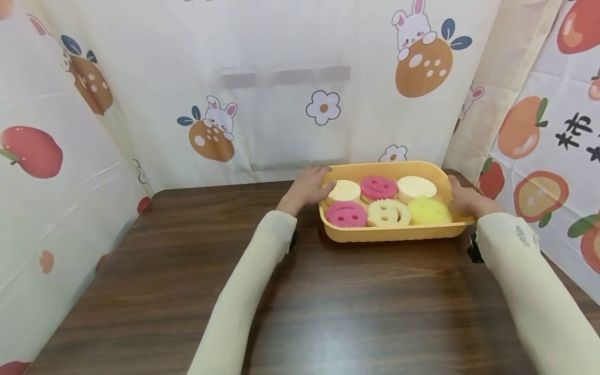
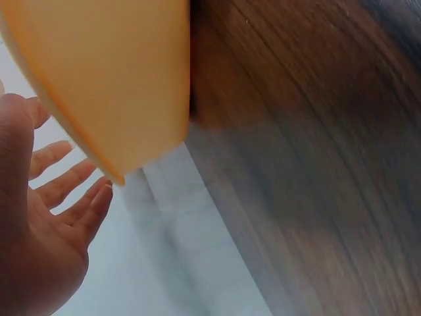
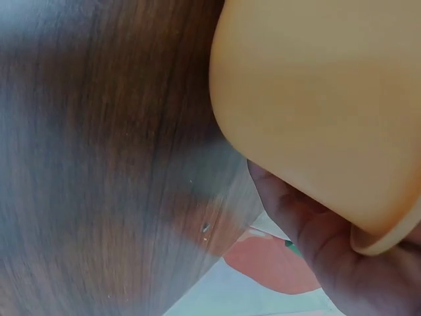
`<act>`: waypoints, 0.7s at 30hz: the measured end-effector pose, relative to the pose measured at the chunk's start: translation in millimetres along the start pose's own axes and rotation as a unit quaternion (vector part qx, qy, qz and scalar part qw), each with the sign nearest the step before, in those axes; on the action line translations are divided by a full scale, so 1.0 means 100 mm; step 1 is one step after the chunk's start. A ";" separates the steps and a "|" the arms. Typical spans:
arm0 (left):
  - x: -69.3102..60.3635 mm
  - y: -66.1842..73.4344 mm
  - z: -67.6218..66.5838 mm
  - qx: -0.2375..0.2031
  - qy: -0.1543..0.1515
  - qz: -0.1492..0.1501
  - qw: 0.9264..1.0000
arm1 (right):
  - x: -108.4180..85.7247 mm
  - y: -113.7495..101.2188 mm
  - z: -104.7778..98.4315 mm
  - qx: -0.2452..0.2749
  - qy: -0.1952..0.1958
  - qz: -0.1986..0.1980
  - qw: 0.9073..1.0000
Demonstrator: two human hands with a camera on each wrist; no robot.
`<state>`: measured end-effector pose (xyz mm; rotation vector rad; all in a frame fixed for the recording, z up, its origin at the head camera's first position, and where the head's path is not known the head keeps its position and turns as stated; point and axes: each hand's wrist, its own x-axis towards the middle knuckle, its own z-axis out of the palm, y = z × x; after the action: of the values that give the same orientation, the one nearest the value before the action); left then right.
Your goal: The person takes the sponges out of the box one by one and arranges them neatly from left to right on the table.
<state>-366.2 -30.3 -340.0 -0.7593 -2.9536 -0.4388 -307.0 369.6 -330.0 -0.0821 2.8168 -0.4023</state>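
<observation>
A yellow plastic tray (image 1: 394, 233) stands at the back right of the table, holding round sponges: a pink smiley one (image 1: 378, 186) and a cream smiley one (image 1: 388, 212) among them. At the tray's left end is my left hand (image 1: 308, 188). Its fingers are spread and loosely bent, with fingertips close to the rim in the left wrist view; whether they touch is unclear. My right hand (image 1: 465, 199) grips the right end. In the right wrist view its fingers (image 3: 289, 204) lie against the outer wall under the rim; the thumb is mostly hidden there.
The brown wooden table (image 1: 187, 271) extends to the left and front of the tray. Patterned cloth curtains (image 1: 281, 125) rise close behind it and along both sides. A dark strap (image 1: 475, 250) shows at the right wrist.
</observation>
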 end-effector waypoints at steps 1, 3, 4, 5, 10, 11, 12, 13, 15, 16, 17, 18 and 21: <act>0.01 0.01 0.01 0.002 -0.001 0.002 1.000 | 0.00 0.01 0.01 0.000 0.004 0.000 1.000; 0.02 0.04 0.03 0.001 -0.002 0.003 1.000 | 0.00 0.01 0.03 -0.001 0.012 0.001 1.000; 0.02 0.05 0.04 0.000 -0.002 0.005 1.000 | 0.00 0.02 0.04 -0.002 0.015 0.003 1.000; 0.03 0.06 0.04 -0.001 -0.002 0.007 1.000 | 0.01 0.02 0.04 -0.002 0.016 0.007 1.000; 0.09 0.10 0.06 0.012 -0.005 0.021 1.000 | 0.01 0.02 0.05 0.004 0.017 0.021 1.000; 0.11 0.10 0.07 0.019 -0.006 0.021 1.000 | 0.02 0.02 0.05 0.006 0.019 0.021 1.000; 0.13 0.11 0.07 0.026 -0.006 0.020 0.999 | 0.02 0.02 0.05 0.007 0.022 0.021 1.000; 0.14 0.12 0.08 0.031 -0.006 0.019 0.999 | 0.03 0.02 0.05 0.008 0.025 0.021 0.999; 0.17 0.13 0.09 0.039 -0.007 0.017 0.999 | 0.04 0.03 0.06 0.013 0.030 0.021 0.999; 0.19 0.14 0.10 0.044 -0.008 0.016 0.999 | 0.04 0.03 0.06 0.014 0.031 0.021 0.999; 0.20 0.14 0.11 0.050 -0.008 0.016 0.999 | 0.04 0.03 0.07 0.015 0.034 0.020 0.999; 0.20 0.15 0.12 0.055 -0.008 0.017 0.998 | 0.04 0.03 0.07 0.017 0.035 0.020 0.999; 0.22 0.16 0.14 0.066 -0.010 0.020 0.998 | 0.04 0.04 0.10 0.023 0.037 0.021 0.999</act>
<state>-377.4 -2.8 -346.4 -0.8105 -2.9443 -0.2304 -308.1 370.2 -341.3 0.0027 2.8754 -0.4686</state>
